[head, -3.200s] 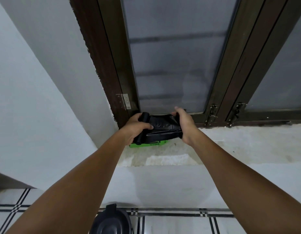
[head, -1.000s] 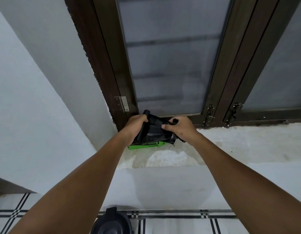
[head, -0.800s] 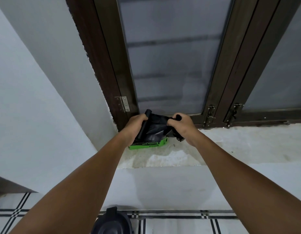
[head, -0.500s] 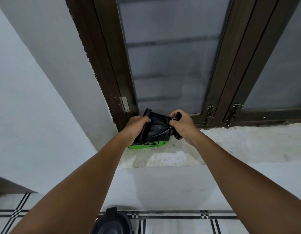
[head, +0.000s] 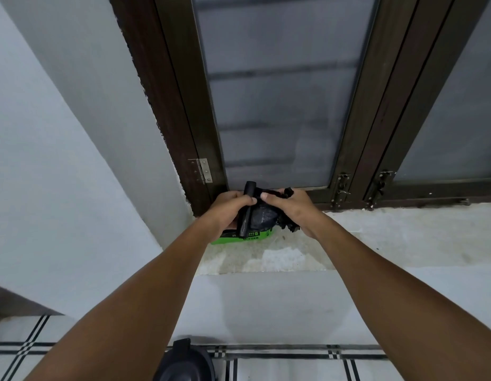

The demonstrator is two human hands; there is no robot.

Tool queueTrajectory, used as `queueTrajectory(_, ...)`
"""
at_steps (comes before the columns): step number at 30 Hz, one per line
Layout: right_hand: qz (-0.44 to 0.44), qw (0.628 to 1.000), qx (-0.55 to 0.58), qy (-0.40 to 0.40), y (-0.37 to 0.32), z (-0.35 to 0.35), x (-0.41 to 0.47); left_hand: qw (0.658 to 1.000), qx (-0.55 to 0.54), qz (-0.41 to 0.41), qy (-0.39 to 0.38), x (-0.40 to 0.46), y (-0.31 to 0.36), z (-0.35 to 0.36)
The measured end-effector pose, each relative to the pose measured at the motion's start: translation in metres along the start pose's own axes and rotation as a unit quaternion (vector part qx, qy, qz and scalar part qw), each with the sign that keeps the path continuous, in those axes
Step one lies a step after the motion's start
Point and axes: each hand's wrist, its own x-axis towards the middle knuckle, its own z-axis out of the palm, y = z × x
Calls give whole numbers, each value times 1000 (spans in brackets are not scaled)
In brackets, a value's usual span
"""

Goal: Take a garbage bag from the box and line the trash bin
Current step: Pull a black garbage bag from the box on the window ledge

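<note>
A green garbage bag box (head: 248, 238) lies on the window ledge (head: 390, 240), partly hidden under my hands. Just above it, my left hand (head: 228, 209) grips the black garbage bag roll (head: 248, 213), which stands nearly upright. My right hand (head: 291, 209) is closed on the bunched black garbage bag (head: 262, 217) pulled off the roll, thumb close to my left thumb. The dark trash bin (head: 184, 362) stands on the floor below, between my forearms, only its top showing.
A dark wooden window frame (head: 178, 111) with frosted glass rises behind the ledge, with latches (head: 340, 188) at its base. White walls stand to the left and below the ledge. The floor is white tile with black lines (head: 294, 353).
My right hand has moved left toward my left hand, gathering the loose bag into a tighter bunch against the roll. The box has stayed on the ledge.
</note>
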Motion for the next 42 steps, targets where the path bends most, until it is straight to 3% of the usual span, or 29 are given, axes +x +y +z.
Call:
queueTrajectory(6, 5, 999, -50, 2, 1, 5, 2, 999, 15, -11, -36, -4, 2, 8)
queueTrajectory(9, -9, 999, -38, -5, 1, 7, 3, 1000, 4, -24, -12, -3, 1, 13)
queueTrajectory(17, 28, 994, 103, 31, 1, 13, 7, 999, 4, 8, 51, 6, 5, 19)
queueTrajectory(25, 78, 951, 288, 80, -3, 33, 7, 991, -76, 24, 110, 11, 8, 37)
queueTrajectory(36, 85, 910, 359, 187, -14, 59, 3, 966, -61, 27, 250, 13, 15, 63)
queueTrajectory(42, 85, 896, 380, 211, -14, 65, 0, 957, -82, 28, 276, 11, 15, 68)
